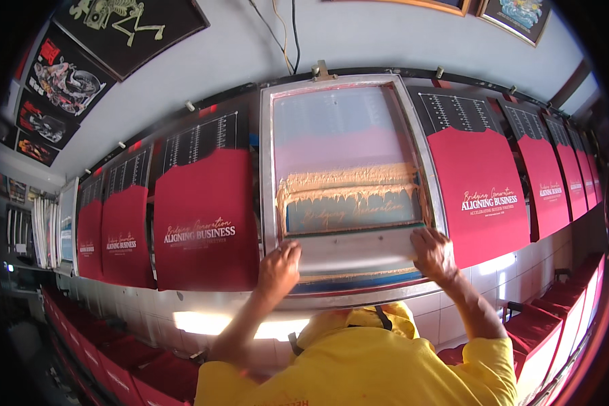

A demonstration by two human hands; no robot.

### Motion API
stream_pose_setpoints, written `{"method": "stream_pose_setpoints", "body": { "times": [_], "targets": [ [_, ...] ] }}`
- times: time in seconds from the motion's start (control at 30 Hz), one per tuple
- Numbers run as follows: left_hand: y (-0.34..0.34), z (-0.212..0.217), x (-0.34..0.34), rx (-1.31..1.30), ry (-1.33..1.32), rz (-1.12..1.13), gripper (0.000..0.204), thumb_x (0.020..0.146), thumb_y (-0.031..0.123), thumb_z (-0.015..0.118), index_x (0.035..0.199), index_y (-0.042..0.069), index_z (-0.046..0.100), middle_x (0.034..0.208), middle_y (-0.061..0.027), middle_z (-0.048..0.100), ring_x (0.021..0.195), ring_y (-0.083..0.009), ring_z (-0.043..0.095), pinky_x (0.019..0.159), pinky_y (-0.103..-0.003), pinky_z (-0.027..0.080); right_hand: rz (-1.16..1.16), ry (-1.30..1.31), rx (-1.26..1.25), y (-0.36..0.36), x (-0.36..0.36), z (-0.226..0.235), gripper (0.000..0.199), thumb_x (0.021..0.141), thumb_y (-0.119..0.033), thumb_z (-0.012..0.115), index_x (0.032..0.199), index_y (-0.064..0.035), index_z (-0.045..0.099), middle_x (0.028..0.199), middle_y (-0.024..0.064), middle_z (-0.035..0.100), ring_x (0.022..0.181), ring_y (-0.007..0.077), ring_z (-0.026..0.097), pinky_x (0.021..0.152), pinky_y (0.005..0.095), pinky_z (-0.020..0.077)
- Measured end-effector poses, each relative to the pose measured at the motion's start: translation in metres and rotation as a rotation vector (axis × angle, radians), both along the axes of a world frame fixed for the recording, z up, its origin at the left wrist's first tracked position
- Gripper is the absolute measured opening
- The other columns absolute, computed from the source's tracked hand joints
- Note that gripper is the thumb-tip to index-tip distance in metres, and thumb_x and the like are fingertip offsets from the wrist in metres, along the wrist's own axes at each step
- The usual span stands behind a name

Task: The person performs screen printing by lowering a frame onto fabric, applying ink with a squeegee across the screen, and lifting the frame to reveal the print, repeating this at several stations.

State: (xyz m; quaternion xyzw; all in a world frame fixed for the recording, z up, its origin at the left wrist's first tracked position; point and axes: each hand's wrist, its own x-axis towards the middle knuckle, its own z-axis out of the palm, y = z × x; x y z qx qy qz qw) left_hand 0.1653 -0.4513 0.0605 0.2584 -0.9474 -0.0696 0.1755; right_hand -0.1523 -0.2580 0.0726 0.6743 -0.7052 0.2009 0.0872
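Note:
A wide pale squeegee lies across the lower part of a screen-printing frame. My left hand is closed on its left end and my right hand grips the right end. Thick orange-tan ink forms a ragged band across the mesh beyond the squeegee. Between that band and the blade, script lettering shows faintly on the blue-grey stencil area. Through the upper mesh a reddish-pink area shows, though what lies beneath the frame is mostly hidden. A metal clamp sits at the frame's far edge.
Red shirts with gold and white printing lie on dark boards to both sides. More red fabric lines the lower left and lower right. Framed pictures hang on the wall beyond, and cables run down it.

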Motion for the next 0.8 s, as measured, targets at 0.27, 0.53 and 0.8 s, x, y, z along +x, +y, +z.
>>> {"method": "stream_pose_setpoints", "body": {
  "times": [0.27, 0.53, 0.8],
  "targets": [
    [-0.095, 0.022, -0.06, -0.034, 0.004, -0.064, 0.014, 0.075, -0.007, 0.056, 0.086, -0.003, 0.065, 0.083, -0.0221, 0.069, 0.074, -0.0359, 0.07, 0.064, -0.043, 0.058, -0.037, 0.048, 0.092, -0.084, -0.07, -0.001, 0.023, 0.068, -0.006, 0.075, 0.088, -0.0047, 0.065, 0.085, 0.0085, 0.066, 0.075, 0.0273, 0.068, 0.062, 0.0382, 0.0561],
    [-0.02, 0.029, -0.008, 0.027, 0.092, -0.06, 0.02, 0.079, -0.009, 0.057, 0.096, -0.002, 0.063, 0.094, -0.0179, 0.068, 0.077, -0.0303, 0.07, 0.066, -0.04, 0.059, 0.05, 0.023, -0.087, -0.009, -0.019, 0.021, 0.027, 0.062, -0.001, 0.069, 0.086, -0.0083, 0.06, 0.087, 0.008, 0.063, 0.079, 0.0268, 0.065, 0.058, 0.0397, 0.0557],
    [0.081, -0.015, 0.043, 0.053, -0.042, -0.002, 0.031, 0.082, 0.001, 0.057, 0.113, -0.003, 0.063, 0.123, -0.0154, 0.061, 0.112, -0.0291, 0.061, 0.097, -0.037, 0.05, -0.052, 0.052, 0.079, 0.082, 0.048, 0.0, 0.055, 0.055, -0.003, 0.075, 0.108, -0.0035, 0.06, 0.11, 0.0118, 0.062, 0.105, 0.0309, 0.062, 0.081, 0.0407, 0.0535]
  ]
}}
